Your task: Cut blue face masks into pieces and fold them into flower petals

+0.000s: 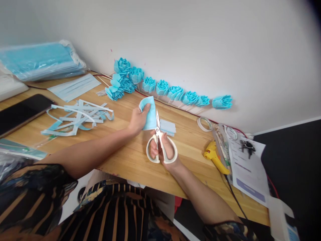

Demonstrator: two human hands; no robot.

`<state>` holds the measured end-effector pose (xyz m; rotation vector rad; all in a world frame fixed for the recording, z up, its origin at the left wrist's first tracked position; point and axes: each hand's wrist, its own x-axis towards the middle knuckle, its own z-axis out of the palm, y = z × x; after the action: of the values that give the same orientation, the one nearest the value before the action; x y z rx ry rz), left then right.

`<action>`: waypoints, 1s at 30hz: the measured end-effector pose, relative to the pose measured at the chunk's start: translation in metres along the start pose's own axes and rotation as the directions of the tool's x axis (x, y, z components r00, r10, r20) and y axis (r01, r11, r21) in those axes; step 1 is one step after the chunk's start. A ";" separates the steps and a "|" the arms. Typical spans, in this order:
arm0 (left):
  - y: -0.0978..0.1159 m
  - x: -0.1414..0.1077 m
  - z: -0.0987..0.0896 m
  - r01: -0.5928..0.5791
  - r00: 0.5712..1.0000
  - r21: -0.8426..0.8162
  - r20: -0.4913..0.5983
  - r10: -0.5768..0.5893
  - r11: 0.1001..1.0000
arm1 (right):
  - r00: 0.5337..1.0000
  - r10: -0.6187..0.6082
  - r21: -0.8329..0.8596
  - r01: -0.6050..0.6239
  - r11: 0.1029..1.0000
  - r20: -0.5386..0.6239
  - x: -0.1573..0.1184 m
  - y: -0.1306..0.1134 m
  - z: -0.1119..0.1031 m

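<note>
My left hand pinches a folded piece of light blue mask fabric above the table, thumb on its face. Close to its right edge are the blades of white-handled scissors. The fingers of my right hand are in the handle loops, and the blades point away from me, nearly together. A small stack of cut pale blue pieces lies on the wooden table behind the scissors. Strips of trimmed mask edging are heaped to the left of my left hand.
Several blue fabric flowers on sticks lie along the wall. At the left are bagged masks, a flat mask and a phone. Tape, a yellow glue gun with its cord, papers and keys are at the right.
</note>
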<state>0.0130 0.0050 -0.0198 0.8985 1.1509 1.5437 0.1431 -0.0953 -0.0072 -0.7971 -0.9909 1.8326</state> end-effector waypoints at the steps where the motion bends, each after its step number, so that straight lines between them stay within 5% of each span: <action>1: 0.000 0.000 0.000 0.000 1.000 -0.003 -0.005 -0.001 1.000 | 1.000 -0.001 0.001 0.001 1.000 0.000 0.000 0.000 0.000; 30: 0.013 -0.001 0.000 0.064 0.998 -0.067 0.005 -0.063 0.996 | 1.000 -0.001 0.037 0.000 0.999 0.010 0.002 0.002 -0.005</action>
<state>0.0101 0.0029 -0.0072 0.8113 1.1087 1.5203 0.1457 -0.0921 -0.0112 -0.7663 -0.9610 1.8506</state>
